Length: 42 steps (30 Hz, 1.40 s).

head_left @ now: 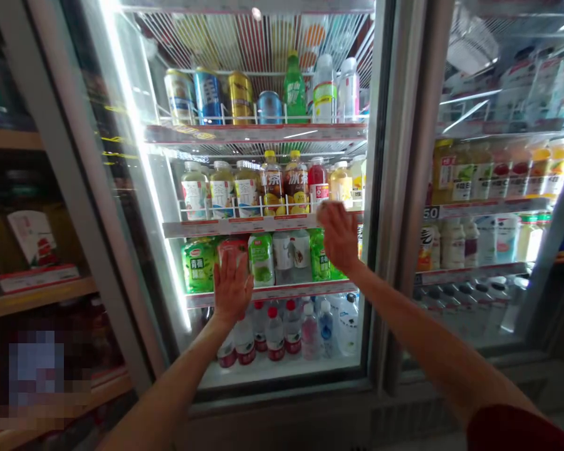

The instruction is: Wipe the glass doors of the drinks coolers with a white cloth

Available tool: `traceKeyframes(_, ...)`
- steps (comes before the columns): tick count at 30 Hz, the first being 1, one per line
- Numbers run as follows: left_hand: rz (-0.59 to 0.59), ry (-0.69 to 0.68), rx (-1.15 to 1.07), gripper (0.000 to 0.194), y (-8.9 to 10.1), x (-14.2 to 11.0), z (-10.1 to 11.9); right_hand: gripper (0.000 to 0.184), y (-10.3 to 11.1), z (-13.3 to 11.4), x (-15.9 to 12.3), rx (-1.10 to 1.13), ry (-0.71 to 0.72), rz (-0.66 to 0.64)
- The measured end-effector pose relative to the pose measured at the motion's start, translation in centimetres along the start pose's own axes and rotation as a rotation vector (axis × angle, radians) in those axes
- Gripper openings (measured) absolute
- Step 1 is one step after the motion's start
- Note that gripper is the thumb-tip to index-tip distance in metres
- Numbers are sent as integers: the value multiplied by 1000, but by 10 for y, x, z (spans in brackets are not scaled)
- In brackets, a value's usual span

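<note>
My left hand (232, 288) is raised with its palm facing away and its fingers stretched upward. It is in front of the lower drink shelf, overlapping a pink-red package (233, 248) beside a green bottle (262, 258). Higher and to the right, my right hand (341, 237) is also raised with fingers extended, slightly smeared at the tips. It overlaps the shelf edge (263, 225) below a red bottle (318, 181). Nothing shows in either hand. Both are before the lit drinks fridge (371, 300); whether they touch its glass I cannot tell.
Cans (208, 97) and bottles stand on the upper fridge shelf, with red-capped water bottles (275, 335) at the bottom. A metal door frame (402, 188) divides this fridge from another stocked one at right. Wooden shelving (32, 294) holds packaged drinks at left.
</note>
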<state>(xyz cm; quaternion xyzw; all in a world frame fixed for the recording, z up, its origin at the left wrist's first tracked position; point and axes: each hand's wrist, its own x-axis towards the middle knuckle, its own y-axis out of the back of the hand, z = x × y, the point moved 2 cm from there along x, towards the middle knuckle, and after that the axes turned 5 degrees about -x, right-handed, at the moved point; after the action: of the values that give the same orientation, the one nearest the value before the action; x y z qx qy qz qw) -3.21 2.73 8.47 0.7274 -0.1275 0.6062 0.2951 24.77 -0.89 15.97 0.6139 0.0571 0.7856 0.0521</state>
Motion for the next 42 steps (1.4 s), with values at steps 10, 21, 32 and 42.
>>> traceKeyframes(10,-4,44,-64,57,-3,-8,0,59,7,18,19,4,-236,62)
traceKeyframes(21,-24,-4,-18,57,-2,-19,-1,58,1,-34,-11,79,262,-71)
traceKeyframes(32,16,41,-324,46,9,-10,38,56,-22,-130,-39,234,301,-184)
traceKeyframes(42,168,32,-414,49,-29,24,90,73,-7,-69,-30,230,293,-55)
